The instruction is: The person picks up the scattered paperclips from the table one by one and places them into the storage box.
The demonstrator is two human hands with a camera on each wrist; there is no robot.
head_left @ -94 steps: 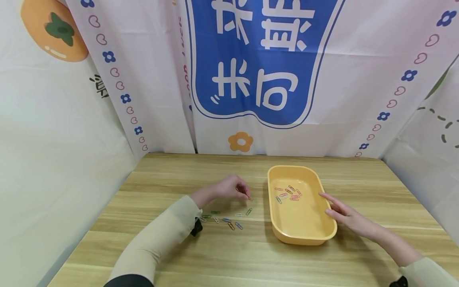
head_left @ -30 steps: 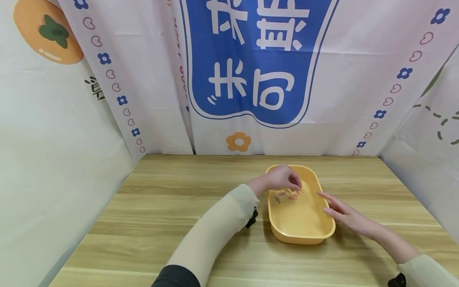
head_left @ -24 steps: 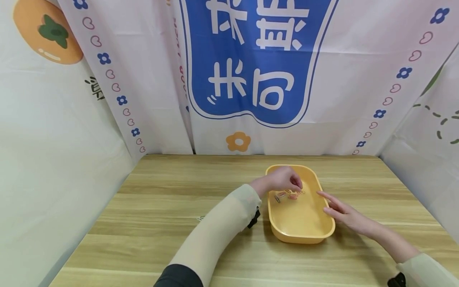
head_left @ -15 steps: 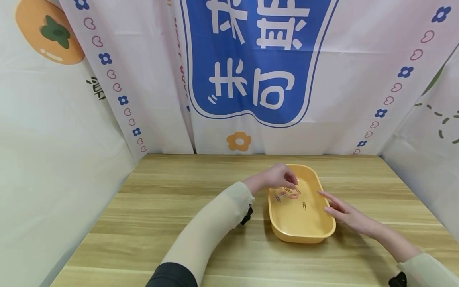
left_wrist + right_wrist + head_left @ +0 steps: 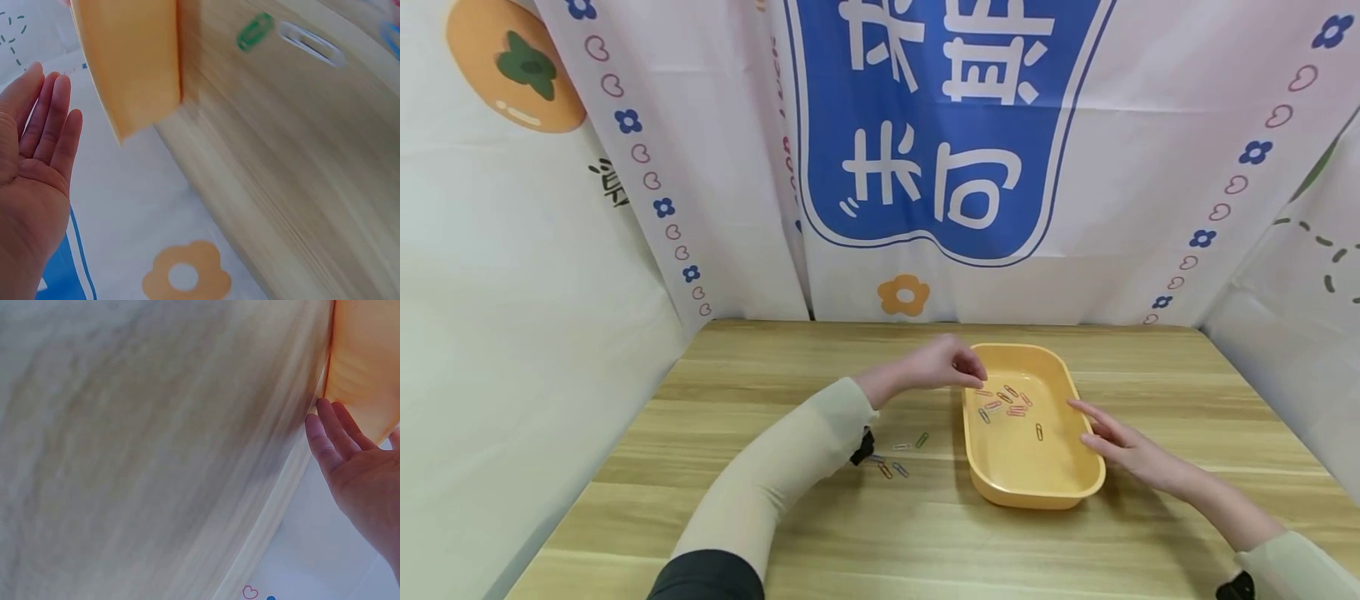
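Left sleeve point(image 5: 793, 458) crossed wooden table point(image 5: 760, 362); loose paper clips point(image 5: 900, 470) lay just beside it. Left hand point(image 5: 936, 365) hung at far left rim of yellow tray point(image 5: 1026, 471), fingers loose, nearly straight in left wrist view. Inside tray: scattered paper clips point(image 5: 1016, 411); single clip point(image 5: 1039, 432) nearer right wall. Right hand point(image 5: 1116, 440) touched right rim, fingers extended.

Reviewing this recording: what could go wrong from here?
In the head view, the small black device by the beige left sleeve appears right beside colourful wire paper clips on the pale wood-grain table; if lowered, it might drag some. The bare right hand touches the yellow, rounded rectangular tray; an uneven push might slide it.
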